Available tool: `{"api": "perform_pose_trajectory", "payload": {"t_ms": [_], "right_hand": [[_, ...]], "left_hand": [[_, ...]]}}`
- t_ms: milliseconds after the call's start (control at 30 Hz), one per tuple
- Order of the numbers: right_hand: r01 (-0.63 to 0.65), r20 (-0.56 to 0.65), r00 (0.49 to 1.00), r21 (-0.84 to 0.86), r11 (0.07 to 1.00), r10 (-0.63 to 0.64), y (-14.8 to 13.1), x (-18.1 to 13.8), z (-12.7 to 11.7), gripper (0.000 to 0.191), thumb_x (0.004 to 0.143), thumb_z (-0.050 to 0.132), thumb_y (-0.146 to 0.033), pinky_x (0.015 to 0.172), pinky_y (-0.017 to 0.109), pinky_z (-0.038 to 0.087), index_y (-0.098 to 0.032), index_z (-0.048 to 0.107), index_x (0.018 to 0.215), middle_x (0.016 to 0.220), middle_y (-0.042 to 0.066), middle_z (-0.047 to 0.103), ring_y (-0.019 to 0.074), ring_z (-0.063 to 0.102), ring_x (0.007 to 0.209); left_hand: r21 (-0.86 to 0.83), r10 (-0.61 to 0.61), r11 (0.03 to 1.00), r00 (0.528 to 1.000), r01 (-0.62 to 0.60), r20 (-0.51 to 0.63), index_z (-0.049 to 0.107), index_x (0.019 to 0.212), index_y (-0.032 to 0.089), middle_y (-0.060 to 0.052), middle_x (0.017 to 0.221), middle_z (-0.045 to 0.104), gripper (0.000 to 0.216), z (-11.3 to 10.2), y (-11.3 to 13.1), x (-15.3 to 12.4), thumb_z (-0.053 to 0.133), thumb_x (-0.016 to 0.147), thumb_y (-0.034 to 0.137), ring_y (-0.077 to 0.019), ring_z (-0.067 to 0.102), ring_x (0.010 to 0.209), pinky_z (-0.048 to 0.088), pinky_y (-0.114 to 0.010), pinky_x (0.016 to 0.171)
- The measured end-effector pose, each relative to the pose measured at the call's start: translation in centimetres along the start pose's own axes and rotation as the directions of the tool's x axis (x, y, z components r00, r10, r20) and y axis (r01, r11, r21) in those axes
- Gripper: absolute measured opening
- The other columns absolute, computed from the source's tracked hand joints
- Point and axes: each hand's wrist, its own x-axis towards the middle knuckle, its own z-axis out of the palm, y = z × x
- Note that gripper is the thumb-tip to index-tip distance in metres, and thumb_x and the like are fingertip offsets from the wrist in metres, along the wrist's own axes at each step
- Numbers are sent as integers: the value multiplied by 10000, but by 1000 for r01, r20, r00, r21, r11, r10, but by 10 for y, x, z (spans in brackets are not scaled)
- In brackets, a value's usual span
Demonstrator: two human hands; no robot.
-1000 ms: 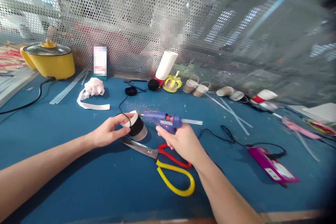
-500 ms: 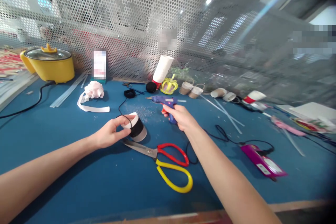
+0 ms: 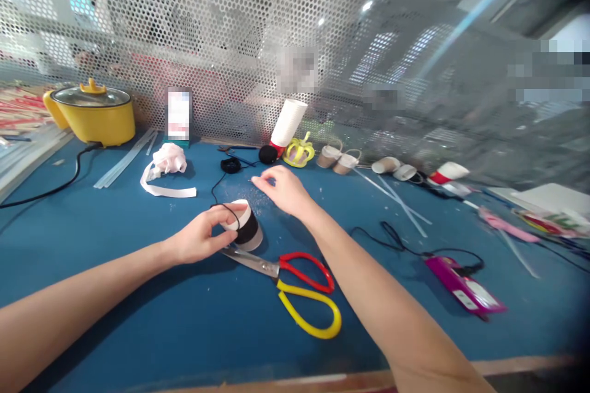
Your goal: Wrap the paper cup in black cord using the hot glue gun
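Observation:
My left hand (image 3: 198, 241) grips a small white cup with a black band (image 3: 244, 226), which rests tilted on the blue table (image 3: 138, 295). A thin black cord (image 3: 216, 187) runs from the cup's rim to a small black coil (image 3: 230, 164) farther back. My right hand (image 3: 282, 189) reaches over the table behind the cup, its fingertips drawn together and pointing left; what they pinch, if anything, is too small to see. The blue glue gun does not show. Red-and-yellow-handled scissors (image 3: 295, 285) lie just in front of the cup.
A yellow electric pot (image 3: 94, 113) stands at the back left, beside clear glue sticks (image 3: 124, 159) and a white ribbon bundle (image 3: 168, 159). Along the mesh wall lie a white cup stack (image 3: 288, 123), a yellow crown (image 3: 299, 152) and several paper cups. At the right lies a magenta device (image 3: 463, 291) with a black cable.
My right hand held the blue glue gun at the cup, carried it away to the back, and now shows without it, fingers pinched. My left hand kept hold of the cup.

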Motion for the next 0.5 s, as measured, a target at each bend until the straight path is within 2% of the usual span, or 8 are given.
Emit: {"api": "perform_pose_trajectory", "payload": {"t_ms": [33,67,133,200,267,367,433,500], "right_hand": [[164,85,982,51,985,-168,-14,-4,-2,307,821,456,-409,787,294,407,-179,624,707,888,71,630,177,562,870],[258,166,949,73,963,-267,-26,-8,-2,344,821,449,-428,776,288,410,-175,623,668,886,69,628,172,562,860],[331,261,910,18,944,-324,-45,-14,1,407,781,489,-475,773,314,403,-164,594,541,852,85,627,210,542,904],[346,361,871,26,938,-332,-54,-15,5,415,774,506,-452,749,315,406,-156,575,490,859,93,627,219,541,905],[302,379,866,124,945,-326,-54,-15,9,332,778,523,-344,747,293,408,-149,586,516,908,88,626,193,554,892],[161,240,937,347,924,-253,-45,-16,10,175,743,548,-204,802,276,395,-137,604,591,1014,83,603,159,557,918],[55,174,970,527,848,-171,-38,-19,10,142,748,535,-212,796,282,402,-137,610,655,1022,79,596,142,564,881],[-37,160,983,670,742,-95,-32,-23,10,162,761,519,-262,772,287,409,-144,605,693,920,59,615,128,566,807]], "left_hand": [[22,-2,1000,1000,2,0,476,722,158,-153,1216,522,67,0,0,0,497,768,202,-243,471,1148,368,-375,949],[43,-4,999,1000,4,-2,486,730,153,-147,1153,560,70,1,0,0,495,769,210,-238,504,1098,390,-369,922],[68,-11,998,1000,12,-11,522,788,140,-120,1021,611,96,1,-1,0,485,775,227,-221,549,997,421,-354,872],[78,-9,997,1000,10,-16,549,854,129,-93,950,623,147,1,-1,0,475,780,231,-199,564,925,435,-336,842],[96,-5,995,1000,7,-18,560,824,129,-71,879,621,138,0,0,0,476,779,229,-179,563,855,445,-319,808],[91,3,996,1000,-3,-4,534,707,137,-61,836,606,122,-1,-1,2,485,778,223,-171,553,834,447,-312,803],[24,2,1000,1000,-2,-1,539,732,139,-90,1005,597,117,-3,-3,2,490,787,230,-202,529,993,404,-339,901],[-69,-25,997,1000,24,-11,556,815,146,-108,1218,516,126,-4,-6,3,500,797,258,-236,428,1176,320,-369,1000]]}}
